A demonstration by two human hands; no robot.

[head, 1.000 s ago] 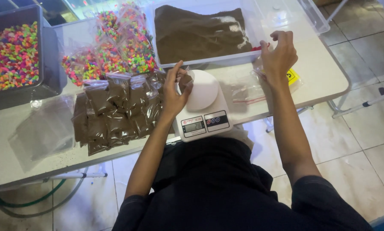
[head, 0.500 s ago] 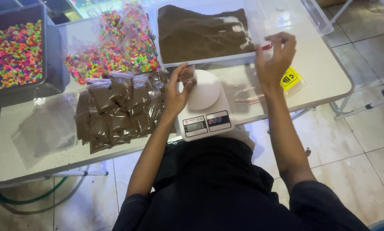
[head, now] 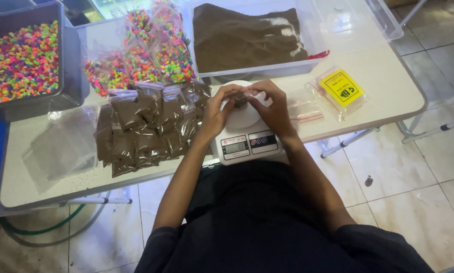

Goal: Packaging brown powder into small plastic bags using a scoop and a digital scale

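At the near edge of the white table (head: 388,81), both hands meet over the round plate of the white kitchen scale (head: 244,136). The left hand (head: 214,114) and right hand (head: 275,108) pinch a small bag of brown powder (head: 240,99) between curled fingertips, fingers narrow and closed on it. The bag sits just above the plate; its long axis seems to run from 9 to 3 o'clock, though the fingers hide most of it, so I cannot tell which way its mouth points. If the grip slips, powder could spill onto the scale. At 9 o'clock lie filled brown bags (head: 146,129); at 12 o'clock stands the clear tub of brown powder (head: 247,38).
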